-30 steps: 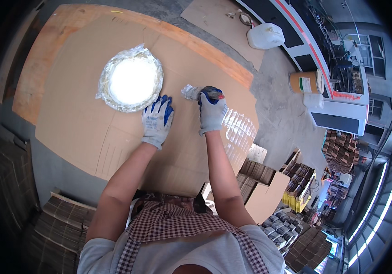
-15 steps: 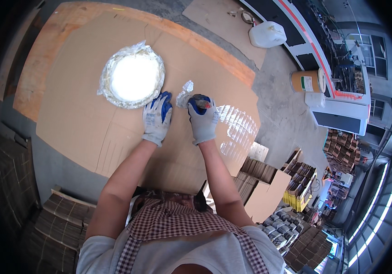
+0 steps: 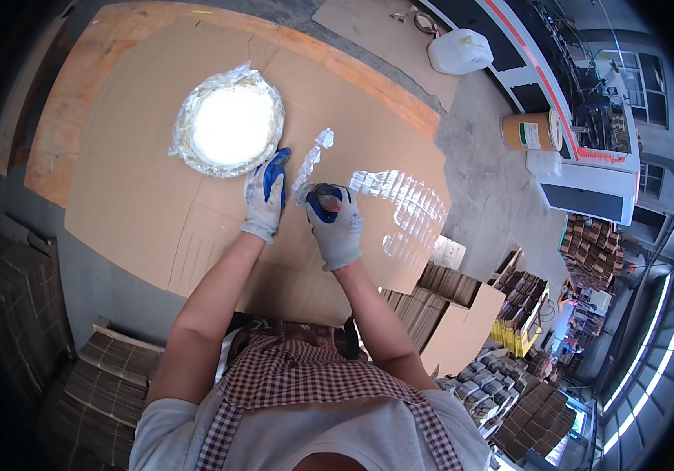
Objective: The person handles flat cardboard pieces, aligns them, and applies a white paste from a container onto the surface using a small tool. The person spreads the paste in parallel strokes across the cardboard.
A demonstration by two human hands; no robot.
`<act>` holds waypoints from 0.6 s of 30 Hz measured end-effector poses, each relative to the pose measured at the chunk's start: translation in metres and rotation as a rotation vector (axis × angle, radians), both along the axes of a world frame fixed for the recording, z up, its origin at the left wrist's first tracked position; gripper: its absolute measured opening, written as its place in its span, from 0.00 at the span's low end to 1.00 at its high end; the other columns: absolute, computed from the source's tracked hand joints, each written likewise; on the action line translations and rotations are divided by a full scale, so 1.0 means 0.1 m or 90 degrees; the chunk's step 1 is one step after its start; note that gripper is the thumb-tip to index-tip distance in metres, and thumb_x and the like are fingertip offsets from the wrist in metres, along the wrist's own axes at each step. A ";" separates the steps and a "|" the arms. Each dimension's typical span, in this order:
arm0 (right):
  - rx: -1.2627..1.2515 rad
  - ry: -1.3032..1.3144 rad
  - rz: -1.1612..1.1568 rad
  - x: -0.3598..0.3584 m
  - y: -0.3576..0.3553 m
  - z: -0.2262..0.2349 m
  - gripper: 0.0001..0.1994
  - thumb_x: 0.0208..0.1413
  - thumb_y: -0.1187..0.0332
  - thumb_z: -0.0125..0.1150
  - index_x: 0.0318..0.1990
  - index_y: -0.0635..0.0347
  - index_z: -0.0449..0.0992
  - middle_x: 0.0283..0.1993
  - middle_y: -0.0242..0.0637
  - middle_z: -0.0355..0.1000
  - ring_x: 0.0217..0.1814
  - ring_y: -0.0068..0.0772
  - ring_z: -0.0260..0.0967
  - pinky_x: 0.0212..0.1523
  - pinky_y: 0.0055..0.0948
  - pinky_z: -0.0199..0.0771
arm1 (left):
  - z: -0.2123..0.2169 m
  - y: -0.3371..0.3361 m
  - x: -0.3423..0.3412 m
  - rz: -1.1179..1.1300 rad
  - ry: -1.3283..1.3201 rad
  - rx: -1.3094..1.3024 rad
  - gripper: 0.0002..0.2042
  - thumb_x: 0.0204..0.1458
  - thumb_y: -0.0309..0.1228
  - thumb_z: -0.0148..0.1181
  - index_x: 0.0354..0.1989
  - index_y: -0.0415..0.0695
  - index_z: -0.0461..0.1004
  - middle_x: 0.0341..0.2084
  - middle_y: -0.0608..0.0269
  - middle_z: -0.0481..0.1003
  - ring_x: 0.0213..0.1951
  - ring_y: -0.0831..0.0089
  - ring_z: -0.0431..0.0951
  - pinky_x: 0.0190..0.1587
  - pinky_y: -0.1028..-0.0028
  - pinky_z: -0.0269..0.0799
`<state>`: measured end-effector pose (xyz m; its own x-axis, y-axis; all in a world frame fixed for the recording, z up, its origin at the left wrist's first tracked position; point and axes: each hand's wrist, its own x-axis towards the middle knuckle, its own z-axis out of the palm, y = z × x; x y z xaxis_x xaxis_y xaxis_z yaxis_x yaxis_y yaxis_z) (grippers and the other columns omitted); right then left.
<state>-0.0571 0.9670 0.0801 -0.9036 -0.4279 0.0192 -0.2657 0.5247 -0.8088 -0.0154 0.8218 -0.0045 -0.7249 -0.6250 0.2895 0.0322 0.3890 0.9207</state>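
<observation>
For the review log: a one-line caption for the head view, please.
Gloved right hand brushes white glue across cardboard sheet; left hand rests beside glue bowl.

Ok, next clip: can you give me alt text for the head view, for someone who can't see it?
Seen from above, a person's gloved right hand presses a small brush-like tool onto a large flat brown cardboard sheet, beside glossy white wet streaks. The gloved left hand rests by a round plastic-lined bowl of white paste.

Two gloved hands: left hand (image 3: 265, 196), right hand (image 3: 335, 226). One wrapped white round dish (image 3: 229, 124). One cardboard-covered worktop (image 3: 133, 196). One white jug (image 3: 459, 50). One tan drum (image 3: 530, 131).
</observation>
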 end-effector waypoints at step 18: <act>0.016 0.062 0.059 0.51 0.19 0.01 0.19 0.51 0.69 0.70 0.50 0.58 0.74 0.51 0.45 0.72 0.48 0.52 0.74 0.47 0.41 0.76 | 0.12 0.01 0.04 -0.032 0.001 0.108 0.21 0.65 0.39 0.45 0.55 0.37 0.75 0.55 0.50 0.77 0.58 0.55 0.73 0.65 0.63 0.61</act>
<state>-0.0061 0.9860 0.0809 -0.8545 -0.5109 0.0936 -0.3909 0.5139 -0.7636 -0.0115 0.8225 0.0073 -0.7563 -0.6277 0.1847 0.0497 0.2264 0.9728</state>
